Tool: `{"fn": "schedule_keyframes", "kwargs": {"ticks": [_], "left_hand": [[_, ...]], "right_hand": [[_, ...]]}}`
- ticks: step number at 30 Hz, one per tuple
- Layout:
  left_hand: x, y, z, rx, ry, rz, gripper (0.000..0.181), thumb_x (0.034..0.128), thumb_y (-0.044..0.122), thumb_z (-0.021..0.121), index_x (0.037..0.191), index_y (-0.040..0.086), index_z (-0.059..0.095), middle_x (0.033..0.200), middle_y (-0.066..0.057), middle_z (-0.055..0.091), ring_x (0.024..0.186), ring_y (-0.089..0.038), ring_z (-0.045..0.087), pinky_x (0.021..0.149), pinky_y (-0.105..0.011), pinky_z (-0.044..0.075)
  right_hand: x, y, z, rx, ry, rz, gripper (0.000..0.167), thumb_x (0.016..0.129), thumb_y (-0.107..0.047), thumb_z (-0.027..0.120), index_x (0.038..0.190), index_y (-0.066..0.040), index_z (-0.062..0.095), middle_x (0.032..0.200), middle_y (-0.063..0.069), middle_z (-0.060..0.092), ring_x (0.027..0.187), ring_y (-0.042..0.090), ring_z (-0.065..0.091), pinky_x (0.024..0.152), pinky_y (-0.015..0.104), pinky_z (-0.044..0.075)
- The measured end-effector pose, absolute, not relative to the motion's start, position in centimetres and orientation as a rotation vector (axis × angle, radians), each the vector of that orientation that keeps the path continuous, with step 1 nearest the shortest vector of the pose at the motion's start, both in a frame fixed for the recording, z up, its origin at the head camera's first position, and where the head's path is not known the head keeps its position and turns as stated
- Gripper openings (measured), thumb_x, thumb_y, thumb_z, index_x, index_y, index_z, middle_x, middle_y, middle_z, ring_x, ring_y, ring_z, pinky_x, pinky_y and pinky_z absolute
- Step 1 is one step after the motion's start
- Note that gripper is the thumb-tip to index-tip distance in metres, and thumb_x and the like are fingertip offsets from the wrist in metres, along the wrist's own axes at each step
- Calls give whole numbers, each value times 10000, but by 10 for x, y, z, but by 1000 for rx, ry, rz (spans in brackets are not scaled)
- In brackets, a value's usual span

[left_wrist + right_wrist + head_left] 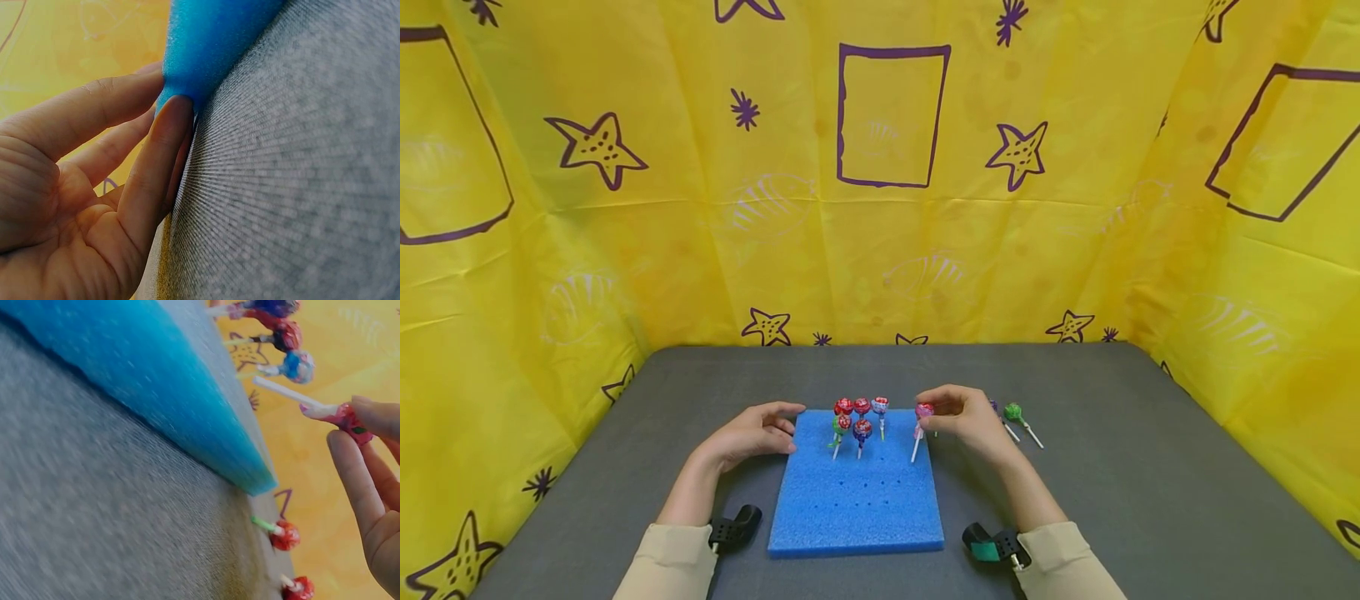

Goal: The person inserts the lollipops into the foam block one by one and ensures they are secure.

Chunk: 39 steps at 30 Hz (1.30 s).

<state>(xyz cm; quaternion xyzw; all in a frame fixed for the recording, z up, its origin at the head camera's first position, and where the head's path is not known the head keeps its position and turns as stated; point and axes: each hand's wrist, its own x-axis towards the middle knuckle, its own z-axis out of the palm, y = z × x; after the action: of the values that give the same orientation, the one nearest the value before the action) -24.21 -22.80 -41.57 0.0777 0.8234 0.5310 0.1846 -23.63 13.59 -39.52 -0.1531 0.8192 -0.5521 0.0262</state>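
My right hand pinches a pink lollipop by its wrapped head over the right part of the blue foam board. Its white stick points down; in the right wrist view the stick's tip is apart from the foam. My left hand touches the board's left edge near the far corner, thumb against the side of the foam. Several lollipops stand upright in the board's far part, among them a light blue and white one, a green and red one and a purple one.
To the right of the board, a green lollipop and a purple lollipop lie on the grey table. Two red lollipops show beyond the board in the right wrist view. Small holes dot the board's near half. Yellow curtain surrounds the table.
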Motion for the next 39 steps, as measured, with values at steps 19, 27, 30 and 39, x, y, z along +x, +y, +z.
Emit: {"fn": "schedule_keyframes", "kwargs": {"ticks": [19,27,30,39], "left_hand": [[-242,-227,-415,250,2324,1495,680,840,127,754,1442,34,453,1081,-135,574,928,-209,559,797,-290,518],[-242,-227,-416,227,2333,1492,670,834,118,755,1433,38,466,1076,-136,573,922,-209,562,790,-287,522],[-242,-227,-417,210,2335,1491,667,829,118,760,1428,46,475,1076,-136,572,925,-213,561,790,-284,522],[-242,-228,-415,235,2330,1493,677,841,119,753,1442,29,453,1083,-133,576,921,-200,565,795,-280,527]], "right_hand": [[-228,114,-397,-512,2500,-1791,325,839,-97,763,1156,-66,701,1178,101,711,1065,243,670,842,325,576],[-226,105,-398,-504,2483,-1807,306,830,-84,765,1131,-111,720,1171,82,719,1075,234,670,816,287,577],[-225,102,-399,-523,2474,-1821,287,829,-67,759,1110,-117,728,1159,95,721,1058,221,675,796,273,578],[-226,100,-401,-568,2449,-1842,280,840,-55,751,1117,-86,721,1172,140,709,1054,233,675,786,245,573]]}}
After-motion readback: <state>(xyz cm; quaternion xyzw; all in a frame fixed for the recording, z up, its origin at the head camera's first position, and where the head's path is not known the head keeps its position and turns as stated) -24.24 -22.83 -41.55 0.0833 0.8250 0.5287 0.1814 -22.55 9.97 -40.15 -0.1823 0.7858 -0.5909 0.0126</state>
